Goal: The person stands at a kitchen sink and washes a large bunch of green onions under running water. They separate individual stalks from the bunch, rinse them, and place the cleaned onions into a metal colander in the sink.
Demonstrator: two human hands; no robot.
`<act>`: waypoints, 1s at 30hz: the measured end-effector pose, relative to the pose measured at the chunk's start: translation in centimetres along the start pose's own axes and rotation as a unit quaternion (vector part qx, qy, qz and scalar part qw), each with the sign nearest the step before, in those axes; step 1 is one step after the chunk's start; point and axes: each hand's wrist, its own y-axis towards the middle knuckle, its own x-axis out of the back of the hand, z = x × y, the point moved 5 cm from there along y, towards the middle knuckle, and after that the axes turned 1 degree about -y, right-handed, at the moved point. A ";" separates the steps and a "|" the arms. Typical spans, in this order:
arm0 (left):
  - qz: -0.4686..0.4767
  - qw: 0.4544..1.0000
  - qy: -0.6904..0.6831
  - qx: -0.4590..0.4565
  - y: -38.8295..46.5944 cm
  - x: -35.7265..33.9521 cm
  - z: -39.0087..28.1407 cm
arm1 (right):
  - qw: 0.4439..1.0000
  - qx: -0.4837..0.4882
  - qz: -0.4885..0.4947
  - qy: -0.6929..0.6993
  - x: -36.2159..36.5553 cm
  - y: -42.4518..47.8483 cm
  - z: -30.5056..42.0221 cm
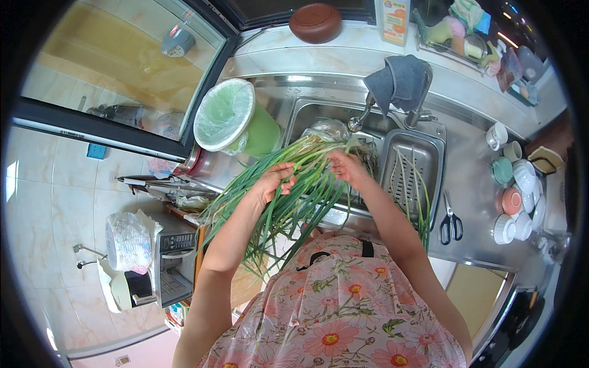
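A large bunch of green onions (257,198) lies across the left sink basin (301,110), its long green leaves hanging over the front edge. My left hand (278,181) grips a green stalk between thumb and fingers above the bunch. At the pale root end is my right hand (345,168), its fingers curled near the stalks; whether it holds one cannot be told. A few separate green onions (421,198) rest in the perforated metal colander (394,184) on the right. A clear plastic bag (327,129) sits behind the bunch.
A green bin (264,131) with a plastic liner stands left of the sink. Black-handled scissors (450,225) lie on the steel counter to the right, near stacked bowls and cups (508,202). A grey cloth (400,83) hangs over the faucet (416,115). An open window frame (101,126) projects at left.
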 end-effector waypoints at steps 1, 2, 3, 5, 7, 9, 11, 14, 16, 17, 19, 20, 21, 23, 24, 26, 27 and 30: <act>0.012 1.000 0.006 0.006 0.1 -0.7 -0.1 | 1.000 0.008 0.009 0.019 -0.9 0.1 -0.2; 0.006 0.999 0.040 0.022 0.1 -1.1 -0.1 | 0.999 0.016 0.019 0.038 -1.7 0.3 -0.2; 0.018 0.998 0.044 0.027 0.1 -1.6 -0.2 | 0.998 0.024 0.029 0.057 -2.1 0.5 -0.4; 0.042 0.997 0.053 0.037 0.2 -2.6 -0.3 | 0.997 0.038 0.027 0.061 -2.2 0.9 -0.5; 0.039 0.997 0.067 0.028 0.4 -3.0 -0.3 | 0.998 0.053 0.020 0.031 -3.0 0.5 -0.5; 0.031 0.993 0.117 -0.004 1.7 -2.8 0.1 | 0.998 0.051 0.024 0.006 -3.6 0.1 -0.6; 0.012 0.988 0.155 -0.020 2.7 -2.3 0.6 | 0.999 0.048 0.011 -0.019 -3.7 -0.1 -0.6; 0.019 0.987 0.159 -0.029 3.3 -2.4 1.0 | 0.998 0.043 -0.027 -0.045 -3.1 0.0 -0.9; 0.024 0.985 0.166 -0.034 3.3 -2.6 1.2 | 0.997 0.043 -0.035 -0.059 -2.8 0.3 -1.0; 0.020 0.985 0.166 -0.037 3.2 -2.7 1.3 | 0.996 0.043 -0.039 -0.066 -2.7 0.4 -1.1; 0.011 0.985 0.165 -0.043 3.2 -2.9 1.4 | 0.995 0.044 -0.046 -0.080 -2.4 0.8 -1.3; 0.004 0.983 0.174 -0.049 3.3 -3.0 1.4 | 0.994 0.044 -0.049 -0.082 -2.3 0.9 -1.4; -0.004 0.982 0.182 -0.055 3.3 -3.0 1.5 | 0.994 0.043 -0.051 -0.085 -2.4 0.9 -1.3; -0.021 0.979 0.190 -0.068 3.3 -3.0 1.6 | 0.993 0.039 -0.057 -0.091 -2.5 0.8 -1.2; -0.029 0.979 0.190 -0.075 3.4 -3.0 1.7 | 0.993 0.036 -0.060 -0.094 -2.8 0.5 -0.9; -0.045 0.976 0.193 -0.088 3.4 -3.0 1.9 | 0.992 0.031 -0.063 -0.102 -3.0 0.4 -0.7; -0.052 0.974 0.198 -0.093 3.4 -3.1 1.9 | 0.992 0.029 -0.063 -0.107 -3.0 0.4 -0.6; -0.077 0.967 0.215 -0.113 3.3 -3.4 2.1 | 0.990 0.026 -0.065 -0.121 -2.8 0.5 -0.6</act>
